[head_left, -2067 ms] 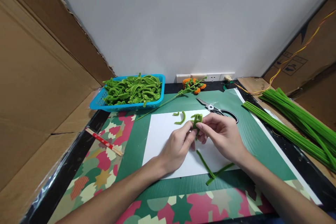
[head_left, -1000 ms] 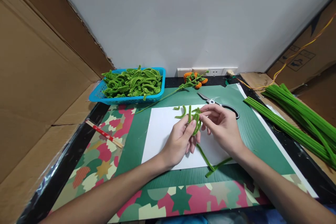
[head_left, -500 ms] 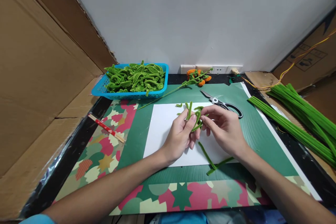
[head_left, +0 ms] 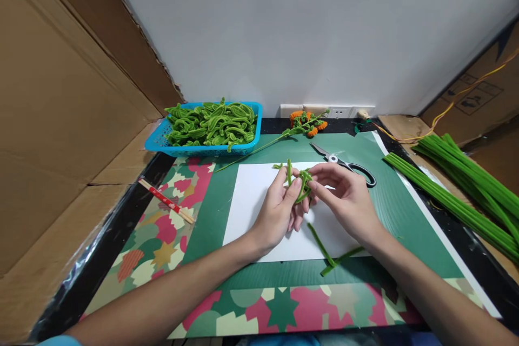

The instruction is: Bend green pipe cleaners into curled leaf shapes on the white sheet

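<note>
No words or numbers can be read. Well to the right of the kitchen scissors, a cardboard box bears dark framed pictograms, too small to decipher. Well to the left of the scissors, a red chopstick sleeve carries pale, illegible marks.
</note>
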A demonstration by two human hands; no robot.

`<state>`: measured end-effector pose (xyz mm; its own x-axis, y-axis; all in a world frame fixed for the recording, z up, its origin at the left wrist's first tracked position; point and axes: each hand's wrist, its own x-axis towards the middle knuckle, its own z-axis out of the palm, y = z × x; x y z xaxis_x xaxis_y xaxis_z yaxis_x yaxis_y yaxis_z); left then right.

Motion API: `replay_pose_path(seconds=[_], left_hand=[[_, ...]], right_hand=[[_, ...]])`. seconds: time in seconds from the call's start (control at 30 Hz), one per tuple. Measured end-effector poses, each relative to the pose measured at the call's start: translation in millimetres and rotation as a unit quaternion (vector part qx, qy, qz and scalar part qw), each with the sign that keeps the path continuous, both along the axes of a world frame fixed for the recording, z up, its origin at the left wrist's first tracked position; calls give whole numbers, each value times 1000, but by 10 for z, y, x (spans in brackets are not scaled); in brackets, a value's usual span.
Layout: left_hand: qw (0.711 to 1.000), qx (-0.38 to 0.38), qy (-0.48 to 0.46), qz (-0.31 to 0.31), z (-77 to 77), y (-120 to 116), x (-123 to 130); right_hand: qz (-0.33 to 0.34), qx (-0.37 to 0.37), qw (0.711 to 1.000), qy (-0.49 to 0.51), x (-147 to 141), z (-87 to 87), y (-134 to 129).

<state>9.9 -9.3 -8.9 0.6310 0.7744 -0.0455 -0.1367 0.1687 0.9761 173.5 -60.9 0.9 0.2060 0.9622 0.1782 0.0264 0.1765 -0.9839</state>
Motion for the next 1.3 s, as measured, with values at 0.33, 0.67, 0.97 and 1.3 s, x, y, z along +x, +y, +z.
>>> replay_pose_path(seconds=[0.33, 0.67, 0.97, 1.3], left_hand=[[1000, 29, 8, 8, 18, -33, -4], [998, 36, 46, 4, 15, 12, 11], [1000, 9, 8, 18, 68, 24, 12], [1000, 18, 17, -14, -24, 40, 0]], right_hand=[[14, -11, 1000, -25, 29, 11, 15], [2, 16, 1000, 23, 9, -26, 29], [-25, 59, 998, -9, 23, 39, 23], [-14, 58, 998, 0, 62, 22, 36]])
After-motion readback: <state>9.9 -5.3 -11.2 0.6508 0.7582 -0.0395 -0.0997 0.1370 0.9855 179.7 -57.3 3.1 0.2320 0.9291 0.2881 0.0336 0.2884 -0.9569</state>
